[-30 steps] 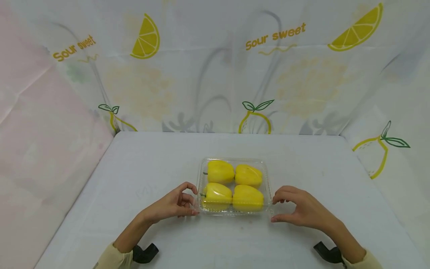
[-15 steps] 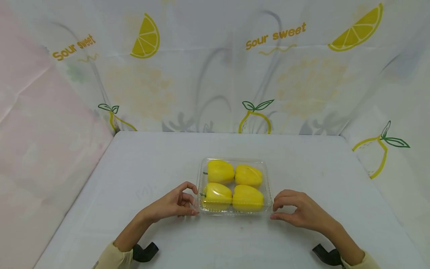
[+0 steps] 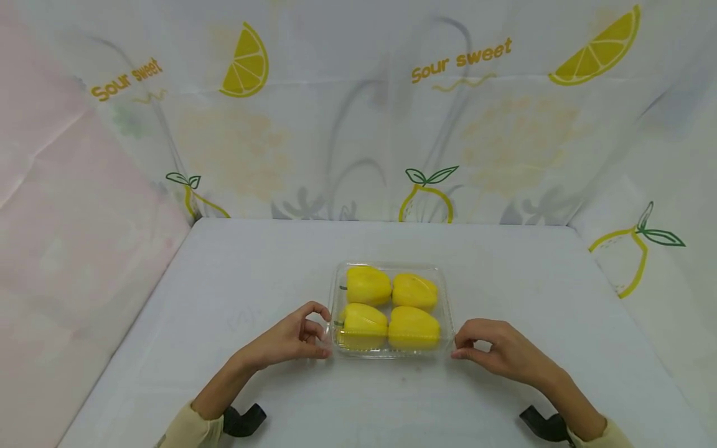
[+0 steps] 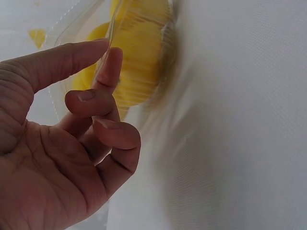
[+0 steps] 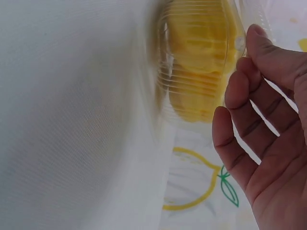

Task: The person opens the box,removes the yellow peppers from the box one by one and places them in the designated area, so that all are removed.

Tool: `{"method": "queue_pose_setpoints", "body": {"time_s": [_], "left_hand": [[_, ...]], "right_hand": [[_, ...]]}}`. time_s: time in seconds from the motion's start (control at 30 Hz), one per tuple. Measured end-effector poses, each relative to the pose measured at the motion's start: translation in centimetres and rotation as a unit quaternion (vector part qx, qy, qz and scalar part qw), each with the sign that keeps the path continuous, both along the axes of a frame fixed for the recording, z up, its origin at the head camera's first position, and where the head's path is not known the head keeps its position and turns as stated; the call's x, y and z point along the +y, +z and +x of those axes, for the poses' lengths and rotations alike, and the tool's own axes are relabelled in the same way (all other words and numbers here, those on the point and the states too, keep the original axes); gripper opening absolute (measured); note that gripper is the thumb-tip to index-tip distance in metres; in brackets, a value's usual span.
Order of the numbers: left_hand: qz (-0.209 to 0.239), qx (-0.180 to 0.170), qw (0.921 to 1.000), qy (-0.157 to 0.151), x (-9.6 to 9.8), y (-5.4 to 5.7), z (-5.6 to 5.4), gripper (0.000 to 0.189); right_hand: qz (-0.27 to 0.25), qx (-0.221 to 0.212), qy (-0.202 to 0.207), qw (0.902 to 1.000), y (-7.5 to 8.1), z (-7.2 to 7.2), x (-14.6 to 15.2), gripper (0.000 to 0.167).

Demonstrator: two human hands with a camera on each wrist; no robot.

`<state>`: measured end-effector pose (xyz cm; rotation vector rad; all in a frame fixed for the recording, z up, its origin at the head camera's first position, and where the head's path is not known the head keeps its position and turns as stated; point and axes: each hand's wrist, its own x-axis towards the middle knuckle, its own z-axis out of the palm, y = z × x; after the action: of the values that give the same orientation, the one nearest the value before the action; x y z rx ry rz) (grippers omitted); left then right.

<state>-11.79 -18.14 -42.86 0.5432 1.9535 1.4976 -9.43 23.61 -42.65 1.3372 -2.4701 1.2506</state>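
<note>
A clear plastic clamshell box (image 3: 445,305) lies on the white table, with several yellow bell peppers (image 3: 366,286) inside, seen through its top. At its front left corner my left hand (image 3: 291,339) pinches the rim between thumb and index finger. The left wrist view shows that rim (image 4: 111,28) between the thumb and index fingertips, the other fingers curled below. My right hand (image 3: 501,351) pinches the front right corner. In the right wrist view the thumb (image 5: 261,40) and index finger meet at the box's edge, with the remaining fingers bent alongside its ribbed wall.
White cloth covers the table (image 3: 252,255). A lemon-printed curtain (image 3: 336,124) stands behind it, with pale sheets on both sides. Black wrist mounts (image 3: 244,421) stick out under both forearms.
My right hand's thumb and fingers have come together at the box's right corner. The left hand stays at the left corner, and the box has hardly moved.
</note>
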Motion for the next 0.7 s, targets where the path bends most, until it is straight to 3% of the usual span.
{"method": "queue_pose_setpoints", "body": {"time_s": [0.33, 0.53, 0.7], "left_hand": [[-0.016, 0.016, 0.9997, 0.001, 0.22, 0.5, 0.18, 0.054], [-0.028, 0.028, 0.9992, 0.003, 0.38, 0.69, 0.28, 0.054], [-0.024, 0.025, 0.9994, 0.007, 0.36, 0.75, 0.3, 0.054]], "right_hand": [[-0.019, -0.032, -0.006, 0.9993, -0.15, -0.46, 0.0, 0.03], [-0.043, -0.025, -0.019, 0.9986, -0.3, -0.47, -0.21, 0.036], [-0.055, -0.03, -0.033, 0.9975, -0.65, -0.51, -0.19, 0.033]]}}
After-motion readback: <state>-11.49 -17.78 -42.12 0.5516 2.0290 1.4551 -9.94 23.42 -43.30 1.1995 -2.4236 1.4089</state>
